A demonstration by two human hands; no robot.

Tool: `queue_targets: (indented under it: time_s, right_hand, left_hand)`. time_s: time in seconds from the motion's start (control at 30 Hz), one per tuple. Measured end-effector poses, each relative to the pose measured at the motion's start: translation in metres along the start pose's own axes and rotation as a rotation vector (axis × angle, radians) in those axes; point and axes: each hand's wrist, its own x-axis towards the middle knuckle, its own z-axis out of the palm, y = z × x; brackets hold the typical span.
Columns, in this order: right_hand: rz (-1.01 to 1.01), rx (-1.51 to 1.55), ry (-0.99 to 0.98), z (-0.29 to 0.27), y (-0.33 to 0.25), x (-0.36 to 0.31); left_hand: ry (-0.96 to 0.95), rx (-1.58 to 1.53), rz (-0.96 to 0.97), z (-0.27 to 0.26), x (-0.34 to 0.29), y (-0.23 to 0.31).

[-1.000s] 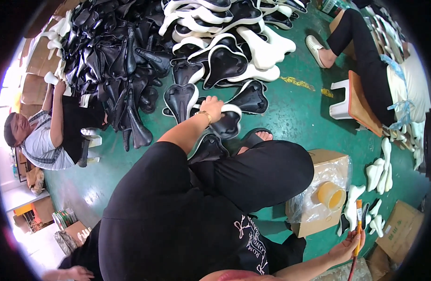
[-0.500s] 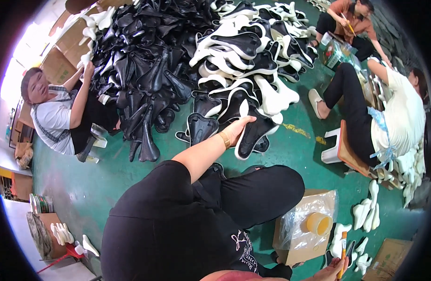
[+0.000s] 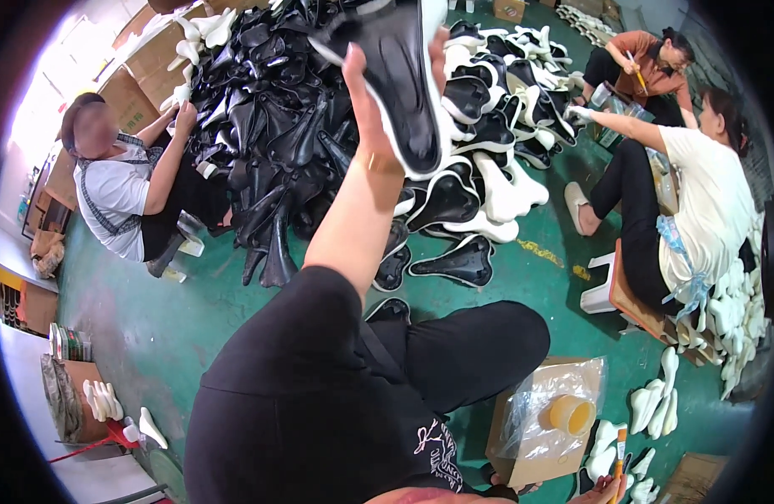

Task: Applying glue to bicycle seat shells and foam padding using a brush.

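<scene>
My left hand (image 3: 372,126) is raised in front of me and wrapped round a bicycle saddle (image 3: 408,101). The saddle's black shell side faces me, edged by a white rim; its wide end runs out of the top of the picture. At the lower right, partly cut off by the edge, my right hand (image 3: 604,490) grips an upright brush (image 3: 620,449) with an orange handle. Close to that hand stands a tub of amber liquid (image 3: 572,415) on a plastic-covered cardboard box (image 3: 521,458).
Beyond my left arm lies a heap of black saddle shells (image 3: 278,126), with black-and-white saddles (image 3: 496,126) beside it. One person (image 3: 122,189) sits at the left, another (image 3: 710,193) at the right on a stool (image 3: 605,286), a third (image 3: 656,76) farther back. White saddle pads (image 3: 652,403) lie at the lower right.
My left hand has lifted the saddle up off the pile and closer to me. My right hand still holds the brush, slightly lower. The person at the right has stretched an arm toward the saddles.
</scene>
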Motion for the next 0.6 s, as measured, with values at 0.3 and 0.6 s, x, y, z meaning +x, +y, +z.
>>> queue_targets:
  time_s: [0.3, 0.6]
  right_hand:
    - [0.316, 0.068, 0.088, -0.002, -0.001, -0.009]
    - [0.367, 0.184, 0.041, 0.010, 0.030, -0.010]
  left_hand:
    - [-0.088, 0.342, -0.554, 0.059, -0.022, -0.161]
    - [0.070, -0.054, -1.517, 0.017, -0.096, -0.318]
